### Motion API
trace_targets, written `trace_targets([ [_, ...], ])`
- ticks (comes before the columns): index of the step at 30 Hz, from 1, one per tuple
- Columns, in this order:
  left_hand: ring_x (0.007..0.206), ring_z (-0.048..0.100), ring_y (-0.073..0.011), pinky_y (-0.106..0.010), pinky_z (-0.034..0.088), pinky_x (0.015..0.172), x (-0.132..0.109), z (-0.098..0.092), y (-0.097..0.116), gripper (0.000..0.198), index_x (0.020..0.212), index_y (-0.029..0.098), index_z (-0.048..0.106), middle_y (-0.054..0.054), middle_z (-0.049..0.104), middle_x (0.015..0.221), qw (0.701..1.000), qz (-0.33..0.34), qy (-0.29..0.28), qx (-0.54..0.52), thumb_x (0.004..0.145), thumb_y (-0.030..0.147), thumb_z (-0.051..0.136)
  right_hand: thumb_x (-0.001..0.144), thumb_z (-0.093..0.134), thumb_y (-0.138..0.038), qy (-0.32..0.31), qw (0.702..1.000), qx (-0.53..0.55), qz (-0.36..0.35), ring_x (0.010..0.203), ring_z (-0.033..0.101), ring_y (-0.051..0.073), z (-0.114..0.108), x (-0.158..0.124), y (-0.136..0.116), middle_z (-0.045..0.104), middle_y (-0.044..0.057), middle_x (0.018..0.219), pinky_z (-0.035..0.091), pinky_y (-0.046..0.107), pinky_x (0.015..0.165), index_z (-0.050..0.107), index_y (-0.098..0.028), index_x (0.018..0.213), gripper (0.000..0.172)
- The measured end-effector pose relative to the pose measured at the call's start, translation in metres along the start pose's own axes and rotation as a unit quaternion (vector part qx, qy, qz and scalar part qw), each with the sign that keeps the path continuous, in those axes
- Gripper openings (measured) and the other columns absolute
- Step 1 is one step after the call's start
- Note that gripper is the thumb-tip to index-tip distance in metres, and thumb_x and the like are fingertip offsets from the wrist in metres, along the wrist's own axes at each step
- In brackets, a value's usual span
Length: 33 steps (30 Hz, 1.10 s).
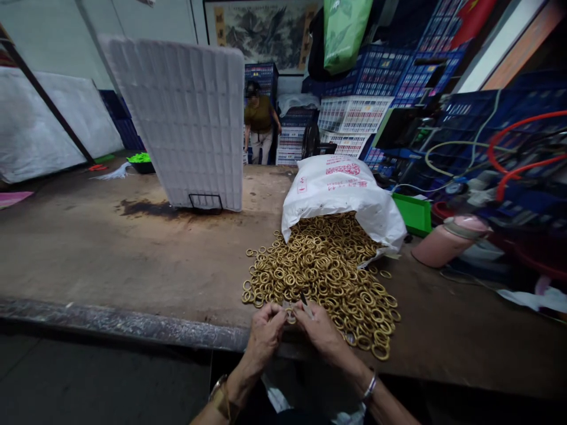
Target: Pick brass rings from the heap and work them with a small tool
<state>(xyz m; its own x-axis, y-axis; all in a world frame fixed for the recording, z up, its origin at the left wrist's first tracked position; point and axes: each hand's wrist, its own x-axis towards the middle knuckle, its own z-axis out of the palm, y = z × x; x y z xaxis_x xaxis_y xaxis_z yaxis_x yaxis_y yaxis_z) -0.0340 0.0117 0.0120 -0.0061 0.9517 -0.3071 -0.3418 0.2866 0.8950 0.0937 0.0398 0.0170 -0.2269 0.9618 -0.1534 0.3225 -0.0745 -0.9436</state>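
A large heap of brass-coloured rings (325, 274) spills out of a white printed sack (343, 192) lying on its side on the worn brown table (133, 254). My left hand (264, 335) and my right hand (319, 330) meet at the near edge of the heap. Both are closed in a pinch around one ring (291, 314) held between them. A thin dark tool or strip (304, 301) sticks up from my right fingers. A watch sits on my left wrist, a bracelet on my right.
An upright white gridded tray (186, 118) stands on a wire stand at the table's back. A pink flask (449, 239) and a green bin (414, 213) lie right of the sack, with red hoses and blue crates beyond. Another person (259, 121) stands far behind the table.
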Motion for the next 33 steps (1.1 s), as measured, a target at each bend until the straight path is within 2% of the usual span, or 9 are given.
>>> trace_targets([
  [4, 0.033, 0.025, -0.0021, -0.015, 0.016, 0.033, 0.002, -0.002, -0.005, 0.035, 0.063, 0.018, 0.043, 0.010, 0.036, 0.042, 0.999, -0.027, 0.002, -0.029, 0.063, 0.046, 0.063, 0.076, 0.044, -0.038, 0.025, 0.995, -0.075, -0.059, 0.064, 0.047, 0.012, 0.003, -0.003, -0.001, 0.053, -0.002, 0.068, 0.037, 0.023, 0.059, 0.052, -0.019, 0.075, 0.021],
  [8, 0.033, 0.027, -0.0024, -0.014, 0.015, 0.033, 0.002, -0.001, -0.009, 0.035, 0.079, 0.019, 0.045, 0.010, 0.041, 0.047, 0.997, -0.026, 0.003, -0.076, 0.063, 0.043, 0.064, 0.072, 0.046, -0.034, 0.026, 0.999, -0.019, -0.013, 0.059, 0.049, 0.011, 0.007, -0.002, 0.001, 0.053, -0.002, 0.065, 0.037, 0.021, 0.054, 0.052, -0.018, 0.076, 0.017],
  [13, 0.034, 0.026, -0.0025, -0.014, 0.020, 0.035, -0.001, 0.000, -0.005, 0.031, 0.090, 0.015, 0.054, 0.010, 0.040, 0.042, 0.998, 0.012, -0.034, -0.058, 0.070, 0.037, 0.059, 0.070, 0.050, -0.038, -0.034, 0.980, 0.155, 0.117, 0.035, 0.027, 0.003, 0.004, -0.002, -0.001, 0.041, -0.009, 0.050, 0.020, 0.016, 0.035, 0.047, -0.019, 0.073, 0.019],
  [15, 0.036, 0.032, -0.0030, -0.015, 0.026, 0.038, -0.002, 0.000, -0.003, 0.027, 0.085, 0.013, 0.058, 0.007, 0.047, 0.045, 0.998, 0.018, -0.051, -0.041, 0.069, 0.034, 0.061, 0.069, 0.052, -0.039, -0.072, 0.962, 0.215, 0.153, 0.032, 0.019, 0.001, 0.002, -0.004, -0.004, 0.039, -0.011, 0.050, 0.013, 0.016, 0.033, 0.044, -0.020, 0.074, 0.022],
  [18, 0.049, 0.050, -0.0087, -0.019, 0.038, 0.049, -0.003, 0.002, -0.001, 0.023, 0.081, 0.013, 0.060, 0.000, 0.059, 0.057, 0.997, 0.026, -0.064, -0.042, 0.067, 0.032, 0.062, 0.067, 0.055, -0.038, -0.100, 0.949, 0.250, 0.163, 0.032, 0.017, 0.000, 0.000, -0.007, -0.009, 0.040, -0.011, 0.051, 0.012, 0.015, 0.032, 0.041, -0.020, 0.074, 0.024],
  [24, 0.057, 0.052, -0.0115, -0.022, 0.040, 0.058, -0.004, 0.002, 0.001, 0.014, 0.072, 0.014, 0.063, -0.001, 0.060, 0.059, 0.994, 0.088, -0.015, 0.063, 0.071, 0.026, 0.056, 0.073, 0.043, -0.052, -0.057, 0.982, 0.138, 0.117, 0.031, 0.019, 0.002, 0.004, -0.004, 0.000, 0.033, -0.010, 0.044, 0.015, 0.018, 0.033, 0.041, -0.020, 0.060, 0.035],
  [28, 0.061, 0.052, -0.0125, -0.022, 0.040, 0.060, -0.005, 0.002, 0.002, 0.016, 0.071, 0.015, 0.063, -0.001, 0.061, 0.064, 0.980, 0.150, -0.030, 0.124, 0.075, 0.026, 0.052, 0.072, 0.045, -0.050, -0.011, 1.000, -0.002, 0.012, 0.045, 0.035, 0.006, 0.003, 0.002, 0.006, 0.040, -0.006, 0.047, 0.029, 0.020, 0.045, 0.044, -0.018, 0.053, 0.037],
  [30, 0.061, 0.052, -0.0121, -0.021, 0.040, 0.060, -0.005, 0.002, 0.002, 0.016, 0.069, 0.015, 0.062, -0.001, 0.059, 0.063, 0.981, 0.149, -0.038, 0.120, 0.075, 0.027, 0.053, 0.073, 0.044, -0.047, -0.012, 1.000, -0.025, -0.008, 0.051, 0.040, 0.008, 0.002, 0.003, 0.006, 0.044, -0.004, 0.052, 0.032, 0.021, 0.051, 0.046, -0.017, 0.056, 0.035],
  [33, 0.048, 0.045, -0.0075, -0.018, 0.035, 0.049, -0.006, 0.002, 0.003, 0.020, 0.064, 0.014, 0.056, 0.002, 0.054, 0.055, 0.991, 0.090, -0.057, 0.083, 0.074, 0.031, 0.055, 0.076, 0.040, -0.045, -0.024, 0.999, -0.031, -0.008, 0.053, 0.040, 0.009, 0.000, 0.004, 0.007, 0.045, -0.004, 0.053, 0.032, 0.022, 0.052, 0.047, -0.017, 0.058, 0.033],
])
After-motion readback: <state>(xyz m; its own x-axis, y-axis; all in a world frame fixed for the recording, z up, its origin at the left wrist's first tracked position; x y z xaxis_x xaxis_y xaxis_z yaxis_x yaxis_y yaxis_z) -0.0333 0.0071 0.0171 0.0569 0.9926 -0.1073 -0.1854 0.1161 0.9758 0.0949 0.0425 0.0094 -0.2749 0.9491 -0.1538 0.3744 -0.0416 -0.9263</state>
